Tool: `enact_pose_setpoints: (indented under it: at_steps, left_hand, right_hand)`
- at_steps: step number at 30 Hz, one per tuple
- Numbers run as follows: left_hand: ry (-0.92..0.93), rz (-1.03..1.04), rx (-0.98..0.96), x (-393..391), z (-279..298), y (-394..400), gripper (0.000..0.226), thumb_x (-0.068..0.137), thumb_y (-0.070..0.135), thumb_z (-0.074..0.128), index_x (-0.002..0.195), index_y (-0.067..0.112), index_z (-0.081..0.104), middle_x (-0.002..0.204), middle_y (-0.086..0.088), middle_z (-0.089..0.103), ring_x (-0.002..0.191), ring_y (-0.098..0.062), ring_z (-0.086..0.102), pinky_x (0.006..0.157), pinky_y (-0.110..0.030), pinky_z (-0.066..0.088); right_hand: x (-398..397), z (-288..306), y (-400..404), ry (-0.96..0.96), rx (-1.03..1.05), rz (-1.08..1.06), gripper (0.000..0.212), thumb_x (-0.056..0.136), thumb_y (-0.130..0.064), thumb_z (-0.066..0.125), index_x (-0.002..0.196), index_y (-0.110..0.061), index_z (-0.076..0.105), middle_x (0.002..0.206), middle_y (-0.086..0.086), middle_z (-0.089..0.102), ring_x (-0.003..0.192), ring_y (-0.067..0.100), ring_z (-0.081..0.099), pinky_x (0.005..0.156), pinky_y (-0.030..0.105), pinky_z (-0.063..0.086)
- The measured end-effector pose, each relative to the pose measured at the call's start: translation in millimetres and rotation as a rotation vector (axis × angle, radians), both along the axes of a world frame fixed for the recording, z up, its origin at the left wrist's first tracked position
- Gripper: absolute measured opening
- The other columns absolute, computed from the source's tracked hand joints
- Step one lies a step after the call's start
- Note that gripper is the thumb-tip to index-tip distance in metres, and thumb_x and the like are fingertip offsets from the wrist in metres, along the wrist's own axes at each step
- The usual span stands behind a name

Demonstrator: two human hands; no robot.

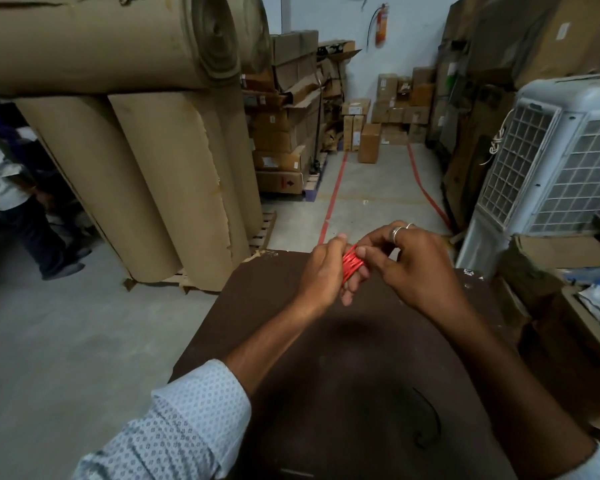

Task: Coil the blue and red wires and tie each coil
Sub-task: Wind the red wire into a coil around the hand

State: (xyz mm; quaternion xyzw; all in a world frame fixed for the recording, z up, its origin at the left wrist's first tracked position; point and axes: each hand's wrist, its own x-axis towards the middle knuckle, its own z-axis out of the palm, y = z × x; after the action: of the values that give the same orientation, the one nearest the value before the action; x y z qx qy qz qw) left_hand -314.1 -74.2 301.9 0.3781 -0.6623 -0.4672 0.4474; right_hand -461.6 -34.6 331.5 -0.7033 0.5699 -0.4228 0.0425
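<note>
The red wire (pixel 351 265) is wound in several turns round the fingers of my left hand (pixel 323 271), held above the far part of the dark brown table (pixel 274 306). My right hand (pixel 413 261), with rings on two fingers, pinches the red coil from the right side with thumb and fingers. A thin dark wire (pixel 430 417) lies curved on the table near its front right; its colour is hard to tell in the dim light.
Big brown paper rolls (pixel 153 168) stand on a pallet to the left. A white air cooler (pixel 551 161) stands at the right, with cartons beside it. Stacked boxes (pixel 291 116) line the aisle behind. A person (pixel 11 188) stands at the far left.
</note>
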Motion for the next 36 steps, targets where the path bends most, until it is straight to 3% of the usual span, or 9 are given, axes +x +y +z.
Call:
enact_pose_setpoints:
  at_steps: [4,7,10,14,17,22,30,36]
  left_hand:
    - [0.033,0.041,-0.033,-1,-4,3,0.060,0.107,0.021,0.030,0.059,0.001,0.061,0.045,-0.012,0.051,0.035,-0.026,0.042,0.041,-0.035,0.038]
    - [0.078,0.090,-0.014,-2,-4,3,0.061,0.106,0.021,0.033,0.056,-0.002,0.059,0.042,-0.014,0.045,0.032,-0.022,0.037,0.037,-0.027,0.033]
    - [0.145,0.088,0.042,-2,-7,2,0.063,0.106,0.022,0.035,0.051,0.002,0.058,0.038,-0.010,0.040,0.028,-0.020,0.031,0.034,-0.020,0.027]
    - [0.229,0.023,0.098,-2,-6,2,0.060,0.104,0.018,0.038,0.047,0.010,0.056,0.034,-0.006,0.038,0.025,-0.017,0.027,0.034,-0.015,0.024]
    - [0.303,0.005,0.118,-2,-4,2,0.054,0.101,0.012,0.043,0.048,0.006,0.054,0.033,-0.005,0.037,0.024,-0.015,0.025,0.034,-0.015,0.023]
    - [0.402,0.103,0.148,-6,-6,0,0.056,0.096,0.010,0.046,0.040,0.011,0.049,0.032,-0.004,0.036,0.023,-0.014,0.024,0.034,-0.016,0.021]
    - [0.513,0.307,0.209,-16,-10,2,0.050,0.093,0.012,0.051,0.045,0.004,0.042,0.033,-0.003,0.033,0.025,-0.013,0.025,0.037,-0.018,0.026]
    - [0.510,0.359,0.410,-21,-13,-2,0.053,0.097,0.027,0.051,0.047,0.013,0.041,0.039,-0.003,0.033,0.029,-0.014,0.027,0.039,-0.022,0.024]
  right_hand:
    - [-9,-2,-1,-0.068,0.055,0.031,0.003,0.086,-0.023,0.077,0.088,-0.024,0.077,0.082,-0.008,0.072,0.077,0.005,0.065,0.064,0.009,0.044]
    - [-10,-16,-6,-0.281,0.102,0.078,0.003,0.090,-0.021,0.073,0.090,-0.024,0.075,0.083,-0.004,0.074,0.079,0.014,0.069,0.070,0.024,0.054]
    - [-13,-30,-7,-0.520,0.194,0.208,0.018,0.094,-0.030,0.069,0.109,-0.023,0.071,0.099,0.004,0.075,0.092,0.030,0.070,0.076,0.043,0.059]
    - [-12,-40,-3,-0.669,0.263,0.353,0.039,0.091,-0.024,0.063,0.127,-0.009,0.062,0.117,0.003,0.073,0.101,0.014,0.072,0.070,0.030,0.060]
    - [-12,-47,-3,-0.703,0.243,0.369,0.032,0.093,-0.013,0.064,0.124,-0.004,0.065,0.109,0.011,0.075,0.096,0.016,0.072,0.069,0.034,0.060]
    - [-5,-51,-1,-0.713,0.191,0.371,0.022,0.092,-0.004,0.067,0.114,-0.004,0.070,0.100,0.007,0.077,0.088,0.016,0.073,0.068,0.033,0.059]
    - [5,-49,2,-0.755,0.194,0.362,0.026,0.087,-0.006,0.073,0.112,-0.001,0.068,0.099,0.014,0.076,0.090,0.024,0.074,0.076,0.028,0.059]
    - [8,-57,2,-0.758,0.177,0.323,0.027,0.085,-0.004,0.076,0.109,0.002,0.065,0.099,0.021,0.073,0.095,0.040,0.070,0.085,0.044,0.061]
